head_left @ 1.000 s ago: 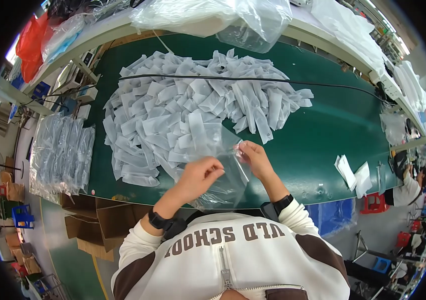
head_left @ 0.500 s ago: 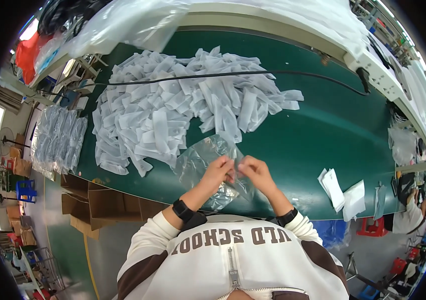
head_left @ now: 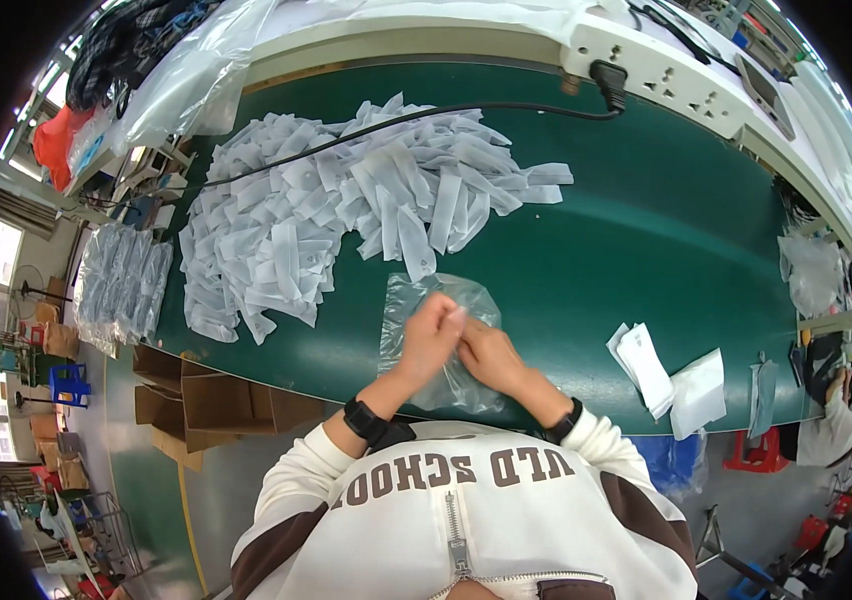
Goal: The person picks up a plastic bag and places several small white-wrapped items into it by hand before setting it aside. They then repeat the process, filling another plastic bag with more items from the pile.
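Observation:
A clear plastic bag (head_left: 416,298) lies flat on the green table (head_left: 646,230) just in front of me. My left hand (head_left: 430,335) and my right hand (head_left: 486,352) meet over the bag's middle, fingers pinched together on the plastic. A small white piece shows at the fingertips of the left hand. A big heap of white fabric strips (head_left: 336,210) spreads across the table beyond the bag, to the upper left.
A black cable (head_left: 426,112) runs over the heap to a white power strip (head_left: 676,75). Folded white pieces (head_left: 661,370) lie at the right near the table edge. Stacked clear bags (head_left: 121,285) and cardboard boxes (head_left: 196,400) sit at the left.
The view has dipped and shifted, so the heap sits higher. Both hands have come closer together and lower over the clear bag, which now lies flatter on the table.

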